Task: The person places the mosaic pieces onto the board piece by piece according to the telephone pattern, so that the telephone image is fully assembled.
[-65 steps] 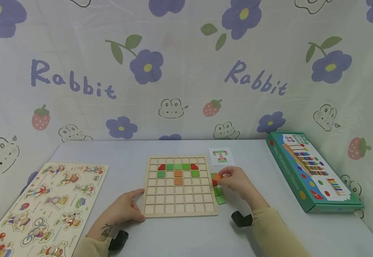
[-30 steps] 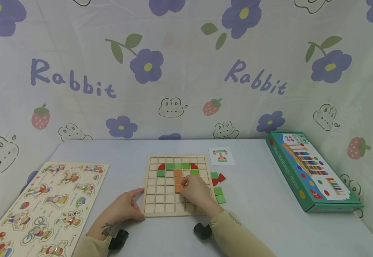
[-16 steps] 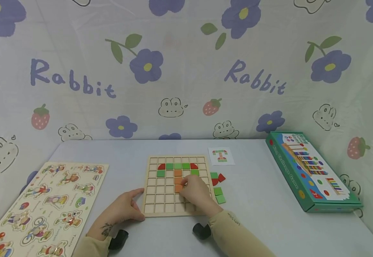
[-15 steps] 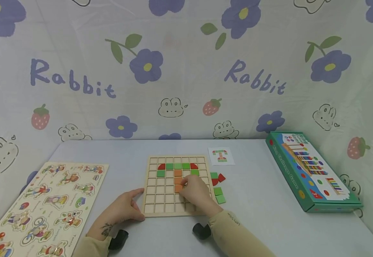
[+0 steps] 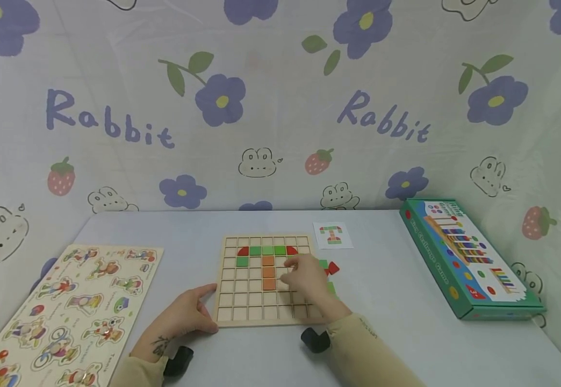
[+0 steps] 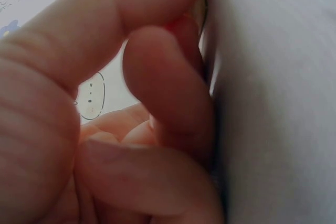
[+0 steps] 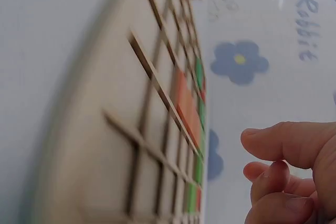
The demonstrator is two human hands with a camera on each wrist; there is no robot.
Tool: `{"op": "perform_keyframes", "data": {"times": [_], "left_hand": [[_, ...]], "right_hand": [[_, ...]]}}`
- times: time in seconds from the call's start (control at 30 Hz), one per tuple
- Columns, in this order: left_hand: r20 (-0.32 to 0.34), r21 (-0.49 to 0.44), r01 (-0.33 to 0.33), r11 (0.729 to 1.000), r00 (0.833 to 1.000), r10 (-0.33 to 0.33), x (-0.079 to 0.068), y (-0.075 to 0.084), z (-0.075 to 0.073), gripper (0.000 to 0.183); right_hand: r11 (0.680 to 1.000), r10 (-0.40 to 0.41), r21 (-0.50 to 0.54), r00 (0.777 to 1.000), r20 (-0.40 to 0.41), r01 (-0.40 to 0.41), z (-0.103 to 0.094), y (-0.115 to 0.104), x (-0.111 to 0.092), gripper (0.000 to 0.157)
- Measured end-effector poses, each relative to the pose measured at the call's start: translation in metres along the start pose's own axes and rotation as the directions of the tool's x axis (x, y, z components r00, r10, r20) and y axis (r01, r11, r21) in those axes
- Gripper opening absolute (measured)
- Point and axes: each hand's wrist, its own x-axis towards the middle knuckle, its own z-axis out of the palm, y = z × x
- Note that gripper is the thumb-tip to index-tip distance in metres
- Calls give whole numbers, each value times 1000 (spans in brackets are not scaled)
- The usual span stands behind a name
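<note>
Across the white surface (image 5: 396, 293), a picture puzzle (image 5: 74, 322) lies at your left, a green box (image 5: 474, 263) at your right, and the wooden grid board (image 5: 256, 313) between. Your left hand (image 5: 188, 312) touches its left edge, thumb and index apart; your right hand (image 5: 309, 279) hovers above, thumb and index spread. Three orange tiles (image 5: 268, 272) form a column on it.

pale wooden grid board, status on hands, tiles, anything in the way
Left hand touching left edge of board. Right hand above its right side, empty. Three square orange tiles set in one column. Right hand hides part of board.
</note>
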Motion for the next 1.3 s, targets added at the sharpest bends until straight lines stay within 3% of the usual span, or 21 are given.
{"op": "perform_keyframes", "data": {"times": [0.17, 0.37, 0.5, 0.67, 0.83, 0.97, 1.2, 1.3], "left_hand": [[3, 3, -7, 1000, 1000, 7, 0, 0, 0, 93], [5, 4, -21, 1000, 1000, 21, -2, -1, -1, 93], [4, -1, -21, 1000, 1000, 21, -2, -1, -1, 93], [2, -8, 7, 1000, 1000, -7, 0, 0, -1, 94], [-4, -5, 6, 1000, 1000, -6, 0, 1, 0, 94], [-7, -2, -9, 1000, 1000, 9, 0, 1, 0, 94], [-15, -3, 12, 1000, 1000, -12, 1, 2, 1, 94], [-13, -1, 7, 1000, 1000, -7, 0, 1, 1, 94]], "right_hand": [[999, 34, -16, 998, -53, -35, -42, 20, 11, 29], [972, 134, -190, 991, -26, -136, -72, 53, 28, 26], [952, 182, -259, 983, 42, -165, -74, 64, 34, 28], [941, 135, -325, 986, 95, -97, -67, 68, 36, 33], [931, 95, -362, 990, 100, -53, -65, 70, 37, 18], [930, 104, -363, 989, 108, -58, -66, 70, 35, 12], [910, 177, -396, 980, 93, -126, -72, 72, 30, 22], [916, 202, -373, 973, 108, -149, -76, 73, 29, 22]]}}
